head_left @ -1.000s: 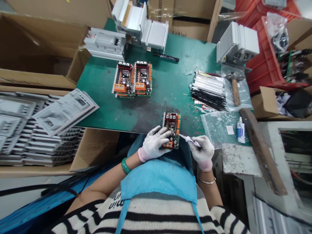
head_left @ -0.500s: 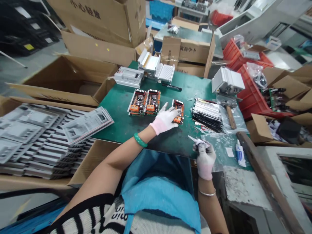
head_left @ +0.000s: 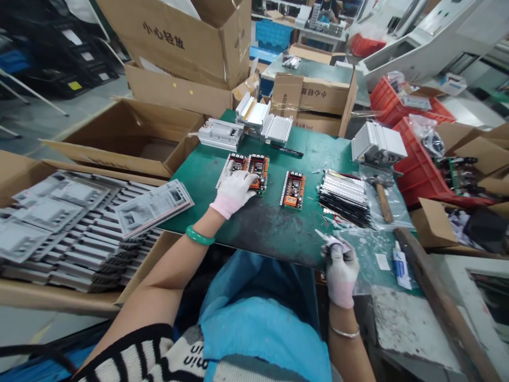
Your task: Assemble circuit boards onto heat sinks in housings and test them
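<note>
My left hand (head_left: pixel 234 192), in a white glove with a pink cuff, lies over the leftmost circuit board (head_left: pixel 237 159), its fingertips reaching the second board (head_left: pixel 259 168) beside it. Whether those fingers grip a board is hidden. A third orange-and-black board (head_left: pixel 293 190) lies by itself to the right on the green table (head_left: pixel 262 225). Near the table's front edge, my right hand (head_left: pixel 342 269) is closed around a white tube (head_left: pixel 336 243) whose pointed nozzle aims up and left.
Black and white strips (head_left: pixel 345 197) lie right of the boards, beside a hammer (head_left: pixel 382 200) and a glue tube (head_left: pixel 401 268). Metal heatsinks (head_left: pixel 277 129) and a black marker (head_left: pixel 287 151) are behind. A carton of grey covers (head_left: pixel 93 239) stands left.
My left hand has moved left from the lone board to the pair of boards. My right hand still holds the tube. The view has shifted slightly.
</note>
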A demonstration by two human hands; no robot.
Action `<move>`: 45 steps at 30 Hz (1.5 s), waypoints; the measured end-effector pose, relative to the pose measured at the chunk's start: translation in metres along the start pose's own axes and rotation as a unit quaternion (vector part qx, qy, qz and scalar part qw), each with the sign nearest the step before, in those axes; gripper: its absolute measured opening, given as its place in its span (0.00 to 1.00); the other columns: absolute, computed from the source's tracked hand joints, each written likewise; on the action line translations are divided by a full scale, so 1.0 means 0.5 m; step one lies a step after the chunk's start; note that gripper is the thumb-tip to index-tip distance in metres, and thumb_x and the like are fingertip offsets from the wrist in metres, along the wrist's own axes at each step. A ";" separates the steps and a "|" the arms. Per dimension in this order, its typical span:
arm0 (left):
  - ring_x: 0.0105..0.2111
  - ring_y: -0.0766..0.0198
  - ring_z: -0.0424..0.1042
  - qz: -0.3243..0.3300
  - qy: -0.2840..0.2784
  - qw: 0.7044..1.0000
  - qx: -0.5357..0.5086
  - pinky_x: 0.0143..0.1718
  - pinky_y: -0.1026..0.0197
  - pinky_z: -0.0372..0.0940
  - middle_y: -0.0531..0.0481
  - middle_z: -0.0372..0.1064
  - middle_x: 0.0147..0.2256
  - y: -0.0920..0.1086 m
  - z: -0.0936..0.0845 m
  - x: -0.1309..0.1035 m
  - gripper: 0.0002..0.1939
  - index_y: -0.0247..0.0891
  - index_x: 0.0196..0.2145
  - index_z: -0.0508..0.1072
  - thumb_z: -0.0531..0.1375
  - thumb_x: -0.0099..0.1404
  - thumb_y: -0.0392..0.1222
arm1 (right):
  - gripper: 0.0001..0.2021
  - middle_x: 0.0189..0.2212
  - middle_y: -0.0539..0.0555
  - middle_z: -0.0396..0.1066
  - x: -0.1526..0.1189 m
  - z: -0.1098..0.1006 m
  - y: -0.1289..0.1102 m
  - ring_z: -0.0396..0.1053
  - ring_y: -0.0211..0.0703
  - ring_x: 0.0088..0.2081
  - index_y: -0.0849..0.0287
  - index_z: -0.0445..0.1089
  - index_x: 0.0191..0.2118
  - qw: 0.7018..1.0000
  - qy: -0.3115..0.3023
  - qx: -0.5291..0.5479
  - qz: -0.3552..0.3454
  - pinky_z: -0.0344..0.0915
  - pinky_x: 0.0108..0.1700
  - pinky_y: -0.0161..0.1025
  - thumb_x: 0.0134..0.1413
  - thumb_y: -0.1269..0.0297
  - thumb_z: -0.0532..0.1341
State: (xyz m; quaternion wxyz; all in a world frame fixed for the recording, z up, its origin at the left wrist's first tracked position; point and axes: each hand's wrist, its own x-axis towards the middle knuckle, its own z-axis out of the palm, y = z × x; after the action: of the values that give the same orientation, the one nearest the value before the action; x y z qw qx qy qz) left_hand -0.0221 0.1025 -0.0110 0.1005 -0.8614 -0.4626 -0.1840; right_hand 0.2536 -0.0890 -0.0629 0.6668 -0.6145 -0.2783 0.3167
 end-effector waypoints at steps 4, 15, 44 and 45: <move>0.44 0.50 0.73 0.058 0.047 0.997 -0.026 0.63 0.37 0.56 0.42 0.73 0.43 0.027 0.000 -0.016 0.19 0.36 0.49 0.71 0.66 0.61 0.39 | 0.17 0.26 0.46 0.72 0.003 -0.003 0.003 0.67 0.34 0.24 0.59 0.70 0.40 1.000 0.010 0.006 -0.006 0.64 0.28 0.34 0.49 0.54 0.69; 0.32 0.67 0.71 0.193 0.132 0.935 -0.266 0.62 0.54 0.60 0.55 0.73 0.32 0.277 -0.004 -0.242 0.07 0.39 0.44 0.70 0.58 0.70 0.41 | 0.17 0.28 0.48 0.73 0.004 0.020 -0.026 0.67 0.34 0.24 0.60 0.72 0.39 0.998 -0.013 -0.053 -0.013 0.65 0.29 0.35 0.50 0.52 0.68; 0.62 0.51 0.62 0.080 0.114 0.966 -0.218 0.70 0.47 0.40 0.39 0.69 0.56 0.291 0.072 -0.283 0.31 0.36 0.57 0.68 0.56 0.66 0.62 | 0.05 0.34 0.51 0.75 0.024 0.127 -0.107 0.73 0.41 0.36 0.54 0.77 0.37 0.882 -0.226 -0.323 -0.258 0.70 0.40 0.39 0.58 0.61 0.63; 0.62 0.51 0.61 0.081 0.114 0.966 -0.219 0.69 0.48 0.40 0.39 0.69 0.56 0.291 0.072 -0.283 0.31 0.36 0.57 0.68 0.57 0.65 0.62 | 0.06 0.33 0.52 0.75 0.026 0.125 -0.108 0.73 0.41 0.35 0.54 0.77 0.37 0.878 -0.228 -0.327 -0.265 0.70 0.40 0.39 0.59 0.61 0.63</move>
State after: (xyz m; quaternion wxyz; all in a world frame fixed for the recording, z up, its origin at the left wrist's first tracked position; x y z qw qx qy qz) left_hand 0.0360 -0.0728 -0.1023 -0.0238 -0.8702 -0.3256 -0.3690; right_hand 0.2190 -0.0413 -0.0036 0.4050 -0.6121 -0.6624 0.1504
